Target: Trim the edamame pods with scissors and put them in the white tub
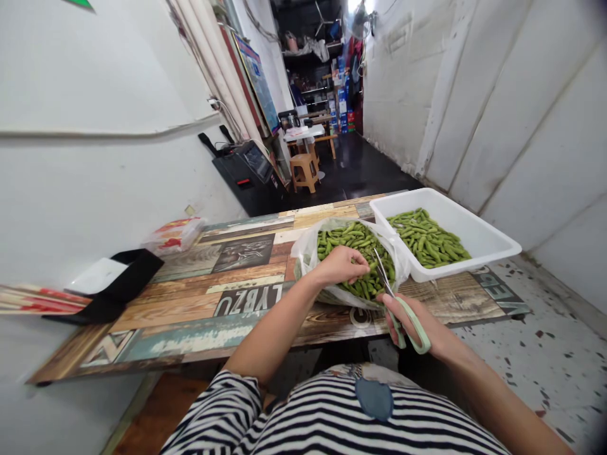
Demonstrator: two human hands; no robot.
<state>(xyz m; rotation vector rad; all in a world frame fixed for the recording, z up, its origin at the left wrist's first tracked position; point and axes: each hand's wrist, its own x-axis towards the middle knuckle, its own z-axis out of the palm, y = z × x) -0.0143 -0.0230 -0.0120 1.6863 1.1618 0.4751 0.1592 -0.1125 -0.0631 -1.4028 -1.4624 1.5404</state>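
Observation:
A white plastic bag [310, 243] full of green pods [348, 237] stands open at the table's front edge. Over the pods is my left hand [342, 265], its fingers pinched together; whatever is between the fingertips is too small to make out. My right hand [410, 319] holds scissors [418, 332] with pale green handles at the bag's right front side. The blades are slightly apart and point up and left over the pods, close to my left fingertips. Right of the bag, a white tray [488, 237] holds more green pods [429, 239], mostly in its left part.
The wood-patterned table [256, 278] spans the view. On its left are a black holder [137, 272] with red-and-white sticks [42, 299] and a red-printed plastic package [175, 234]. Beyond the table stand a black machine [249, 167] and a brown stool [304, 170].

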